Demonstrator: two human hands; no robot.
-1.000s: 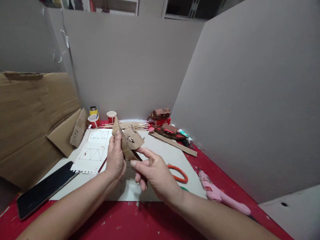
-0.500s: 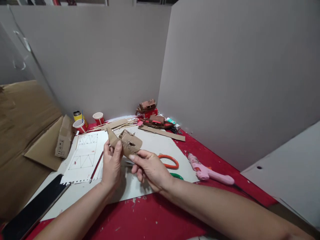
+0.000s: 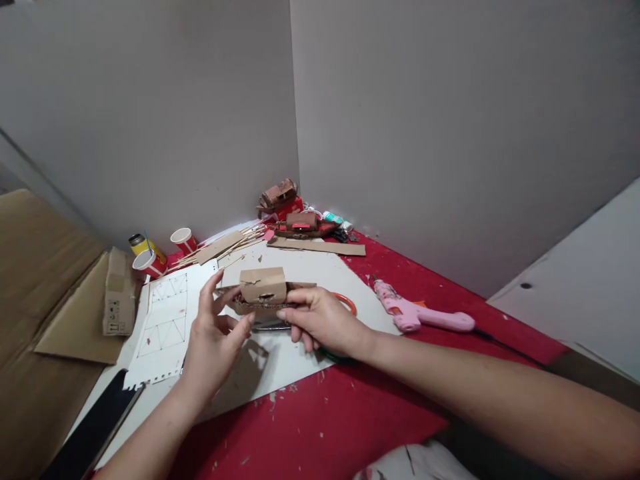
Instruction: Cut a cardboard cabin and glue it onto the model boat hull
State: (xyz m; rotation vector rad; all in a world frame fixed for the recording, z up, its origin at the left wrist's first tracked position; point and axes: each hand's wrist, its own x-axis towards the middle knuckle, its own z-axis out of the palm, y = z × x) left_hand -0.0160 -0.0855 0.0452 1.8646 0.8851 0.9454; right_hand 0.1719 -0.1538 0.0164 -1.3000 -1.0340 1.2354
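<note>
A small cardboard model boat (image 3: 263,283) with a curved roof and a dark slot in its side is held level above the white sheet. My right hand (image 3: 327,320) pinches its right part between thumb and fingers. At its left end, my left hand (image 3: 215,340) has thumb and fingers spread apart; a finger reaches to the hull, though whether it touches I cannot tell. Below and behind my right hand lie scissors with an orange handle (image 3: 349,303) and a green handle, mostly covered.
A pink glue gun (image 3: 425,317) lies at right on the red table. Two brown model boats (image 3: 303,227) and thin sticks (image 3: 245,240) are at the back. Paper cups (image 3: 184,240), a truss drawing (image 3: 165,327), a dark phone-like slab (image 3: 100,423) and a cardboard box (image 3: 45,300) occupy the left.
The cardboard boat has turned from tilted to level, its side now facing me. My left hand has loosened its grip and spread its fingers; my right hand keeps hold. The view has shifted right.
</note>
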